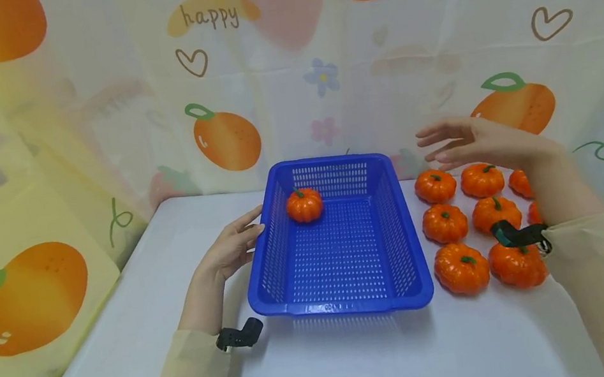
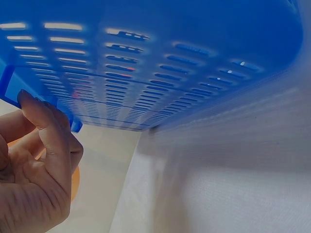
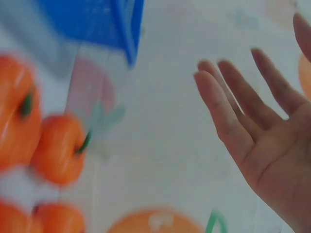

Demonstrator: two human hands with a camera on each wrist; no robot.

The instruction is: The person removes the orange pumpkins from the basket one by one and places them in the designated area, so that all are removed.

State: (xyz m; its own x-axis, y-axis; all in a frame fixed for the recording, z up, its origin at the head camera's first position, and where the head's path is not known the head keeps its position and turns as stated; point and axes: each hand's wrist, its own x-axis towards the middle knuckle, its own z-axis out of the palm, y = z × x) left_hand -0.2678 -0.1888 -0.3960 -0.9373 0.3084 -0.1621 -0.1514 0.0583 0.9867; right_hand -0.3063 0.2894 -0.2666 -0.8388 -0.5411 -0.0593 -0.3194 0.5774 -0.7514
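Note:
A blue plastic basket (image 1: pixel 348 307) with slotted walls stands in the middle of the table in the head view. One small orange pumpkin (image 1: pixel 304 206) with a green stem sits in its far left corner. My left hand (image 1: pixel 231 245) holds the basket at its left side, fingertips right at the rim; the left wrist view shows bent fingers (image 2: pixel 51 128) there. Raised above the far end of the pumpkins (image 1: pixel 445 224) on the right, my right hand (image 1: pixel 483 138) holds nothing. Its fingers (image 3: pixel 243 92) are spread and nearly straight in the right wrist view.
Several orange pumpkins (image 1: pixel 462 269) lie in rows to the basket's right, some partly hidden by the right forearm. A white tabletop (image 1: pixel 316 373) lies under everything. Behind and to the left hangs a fruit-printed curtain (image 1: pixel 145 101).

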